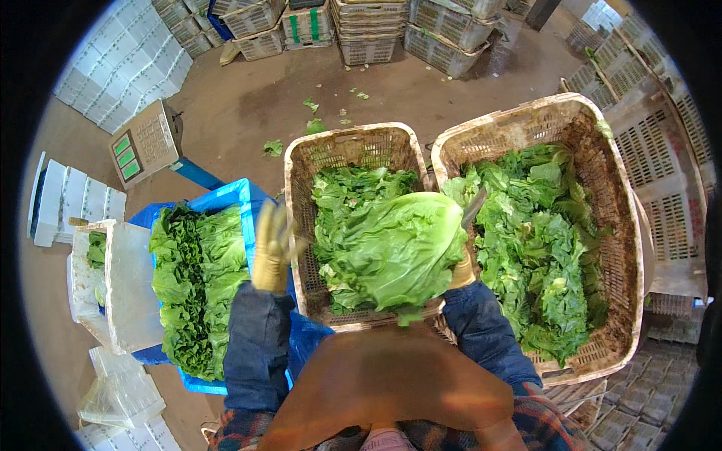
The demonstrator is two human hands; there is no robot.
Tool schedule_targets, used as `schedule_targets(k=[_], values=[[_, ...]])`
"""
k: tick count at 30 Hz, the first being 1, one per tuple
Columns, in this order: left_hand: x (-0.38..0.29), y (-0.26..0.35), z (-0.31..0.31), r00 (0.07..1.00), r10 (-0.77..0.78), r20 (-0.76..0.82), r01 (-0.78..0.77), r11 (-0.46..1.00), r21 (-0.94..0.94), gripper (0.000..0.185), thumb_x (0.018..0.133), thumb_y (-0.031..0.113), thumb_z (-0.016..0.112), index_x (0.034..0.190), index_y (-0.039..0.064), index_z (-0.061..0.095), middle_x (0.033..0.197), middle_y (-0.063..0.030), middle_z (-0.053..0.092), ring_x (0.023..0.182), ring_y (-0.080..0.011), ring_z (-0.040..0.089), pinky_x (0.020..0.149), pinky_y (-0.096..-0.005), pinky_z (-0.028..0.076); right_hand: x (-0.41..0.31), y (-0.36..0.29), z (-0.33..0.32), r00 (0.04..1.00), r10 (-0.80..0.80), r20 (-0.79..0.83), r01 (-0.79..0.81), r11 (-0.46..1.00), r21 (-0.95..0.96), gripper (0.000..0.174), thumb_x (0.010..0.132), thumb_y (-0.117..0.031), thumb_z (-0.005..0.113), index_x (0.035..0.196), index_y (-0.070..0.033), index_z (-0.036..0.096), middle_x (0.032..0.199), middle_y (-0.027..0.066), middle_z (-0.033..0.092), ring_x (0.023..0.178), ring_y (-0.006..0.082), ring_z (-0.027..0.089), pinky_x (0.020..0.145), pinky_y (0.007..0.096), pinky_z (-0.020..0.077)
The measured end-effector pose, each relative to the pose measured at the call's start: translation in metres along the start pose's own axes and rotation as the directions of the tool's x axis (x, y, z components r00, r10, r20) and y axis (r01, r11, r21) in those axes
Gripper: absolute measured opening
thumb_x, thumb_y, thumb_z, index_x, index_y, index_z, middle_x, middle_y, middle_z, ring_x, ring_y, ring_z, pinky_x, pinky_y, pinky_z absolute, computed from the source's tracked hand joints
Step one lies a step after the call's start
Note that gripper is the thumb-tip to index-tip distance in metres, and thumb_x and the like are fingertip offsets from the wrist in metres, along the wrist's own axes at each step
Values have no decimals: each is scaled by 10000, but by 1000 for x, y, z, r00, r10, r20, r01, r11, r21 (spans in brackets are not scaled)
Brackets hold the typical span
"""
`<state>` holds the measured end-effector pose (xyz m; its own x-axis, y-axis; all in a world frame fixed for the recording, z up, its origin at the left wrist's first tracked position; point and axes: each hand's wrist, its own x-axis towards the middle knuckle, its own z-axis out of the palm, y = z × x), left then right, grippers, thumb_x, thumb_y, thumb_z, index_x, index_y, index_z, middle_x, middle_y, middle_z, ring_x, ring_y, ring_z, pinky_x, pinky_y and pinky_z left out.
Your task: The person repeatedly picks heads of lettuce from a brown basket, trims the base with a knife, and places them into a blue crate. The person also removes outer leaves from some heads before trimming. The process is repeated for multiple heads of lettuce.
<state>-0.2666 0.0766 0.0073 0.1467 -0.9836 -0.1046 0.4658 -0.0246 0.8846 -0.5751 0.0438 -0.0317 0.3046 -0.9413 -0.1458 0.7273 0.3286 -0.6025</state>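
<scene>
A large green lettuce head (395,248) lies over the middle crate (361,135), its pale cut base towards the upper right. My right hand (463,270), in a yellow glove, is at its right side, with the fingers mostly hidden by the leaves. A knife blade (475,207) sticks out above that hand, beside the lettuce base; its handle is out of sight. My left hand (271,245), gloved and motion-blurred, is raised with fingers apart and nothing in it. It is between the middle crate and a blue crate (245,197) packed with rows of lettuce (217,248).
To the right stands a larger dirty crate (617,225) holding loose lettuce leaves (536,242). A scale (144,144) and a white foam box (132,287) are on the left. Stacked crates (366,48) line the back. Leaf scraps (273,147) lie on the floor.
</scene>
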Motion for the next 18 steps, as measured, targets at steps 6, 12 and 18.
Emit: schedule_targets(k=[6, 12, 18], values=[[-36, -69, -47, 958, -120, 261, 163, 975, -152, 624, 979, 299, 721, 1483, 17, 486, 1406, -124, 621, 1250, -266, 621, 1069, -429, 505, 5, 25, 14, 989, -76, 127, 114, 938, -327, 1039, 801, -567, 840, 1555, -12, 390, 1455, 102, 561, 1265, 192, 556, 1076, 349, 453], [-16, 17, -82, 999, 6, 32, -17, 940, 342, 319, 915, 168, 795, 1176, -3, 728, 1090, -79, 767, 962, -159, 712, 848, -324, 572, 17, 2, 31, 972, 184, -147, -235, 765, -600, 272, 914, -238, 797, 1080, -39, 712, 955, 11, 716, 851, 124, 650, 783, 297, 540], [-13, -8, -100, 997, 5, -78, 38, 841, 540, 198, 974, 102, 657, 1134, 7, 727, 1062, -20, 748, 893, -129, 672, 827, -302, 541, 30, -28, 50, 968, -64, 243, 248, 91, -964, 656, 837, -154, 830, 1426, -81, 550, 1285, 125, 637, 1187, 230, 613, 1006, 358, 508]])
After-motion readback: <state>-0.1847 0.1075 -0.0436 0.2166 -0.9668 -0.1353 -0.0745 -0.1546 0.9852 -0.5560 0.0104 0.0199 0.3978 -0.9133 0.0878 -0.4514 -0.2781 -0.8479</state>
